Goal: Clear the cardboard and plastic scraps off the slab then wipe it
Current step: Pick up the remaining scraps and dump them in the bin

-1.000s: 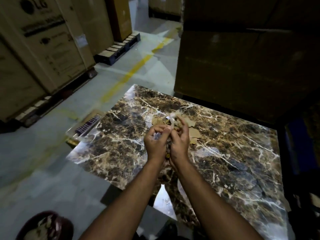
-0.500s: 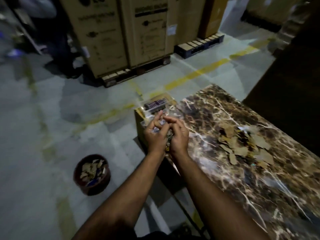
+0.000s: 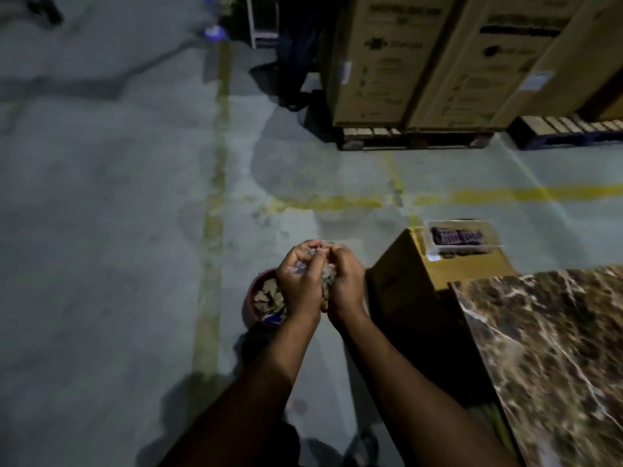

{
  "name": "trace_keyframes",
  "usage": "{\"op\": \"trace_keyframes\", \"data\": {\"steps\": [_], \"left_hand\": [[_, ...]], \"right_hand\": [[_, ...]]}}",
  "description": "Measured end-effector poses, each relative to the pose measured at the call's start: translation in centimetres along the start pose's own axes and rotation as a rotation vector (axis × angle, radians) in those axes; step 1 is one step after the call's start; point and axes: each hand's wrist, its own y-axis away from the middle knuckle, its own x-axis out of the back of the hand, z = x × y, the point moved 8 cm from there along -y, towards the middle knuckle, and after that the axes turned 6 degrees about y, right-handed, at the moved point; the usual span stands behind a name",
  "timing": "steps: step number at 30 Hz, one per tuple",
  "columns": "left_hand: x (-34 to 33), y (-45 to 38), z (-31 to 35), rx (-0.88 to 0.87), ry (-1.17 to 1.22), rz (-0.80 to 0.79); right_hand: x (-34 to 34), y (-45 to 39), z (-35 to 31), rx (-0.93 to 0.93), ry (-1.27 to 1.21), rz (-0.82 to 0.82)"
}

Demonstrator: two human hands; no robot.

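My left hand (image 3: 298, 281) and my right hand (image 3: 344, 283) are cupped together, fingers curled round a bunch of plastic and cardboard scraps (image 3: 325, 276). They hover over the floor, just above and to the right of a dark red bucket (image 3: 251, 298) that holds several cardboard scraps. The brown marble slab (image 3: 546, 348) fills the lower right corner; only its left part shows and no scraps are visible on that part.
A cardboard box (image 3: 421, 284) stands against the slab's left end, with a clear plastic tray (image 3: 458, 241) on top. Tall cartons on pallets (image 3: 414, 62) stand at the back right. A person's legs (image 3: 296, 62) are beside them. Yellow lines cross the grey floor.
My view has swung left, away from the slab. Both hands carried the gathered scraps off the slab, past the box, to above the bucket. The scrap pile on the slab left the view.
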Motion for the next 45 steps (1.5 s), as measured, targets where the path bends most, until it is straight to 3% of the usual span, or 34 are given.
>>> {"op": "trace_keyframes", "data": {"steps": [8,13,17,23,29,35,37,40,45], "left_hand": [[9.8,-7.4,-0.8,-0.006,-0.055,0.241],[11.8,-11.3,-3.9,-0.033,-0.029,0.296],[12.7,-14.6,-10.4,0.008,-0.009,0.306],[15.9,-19.5,-25.4,0.159,-0.055,0.380],[18.2,-25.0,-35.6,0.089,-0.465,0.214],[21.8,-28.9,-43.0,-0.148,-0.821,0.005],[23.0,-28.9,-45.6,-0.149,-0.980,-0.104],[24.8,-27.9,-48.4,-0.029,-1.213,-0.284],[26.6,-25.5,-48.3,0.038,-1.459,-0.414]], "right_hand": [[-12.1,-1.2,5.3,-0.195,-0.063,-0.260],[-15.1,-4.1,10.5,-0.228,0.002,-0.299],[-16.4,-7.5,16.5,-0.213,0.054,-0.331],[-17.7,-12.3,31.3,-0.322,0.073,-0.358],[-20.1,-17.5,44.9,-0.237,0.151,-0.480],[-21.6,-19.9,55.1,0.038,0.565,-0.725],[-22.1,-19.6,57.3,0.108,0.643,-0.878],[-21.6,-18.9,60.0,0.051,0.766,-1.116],[-18.1,-19.4,58.7,0.149,0.981,-1.039]]}}
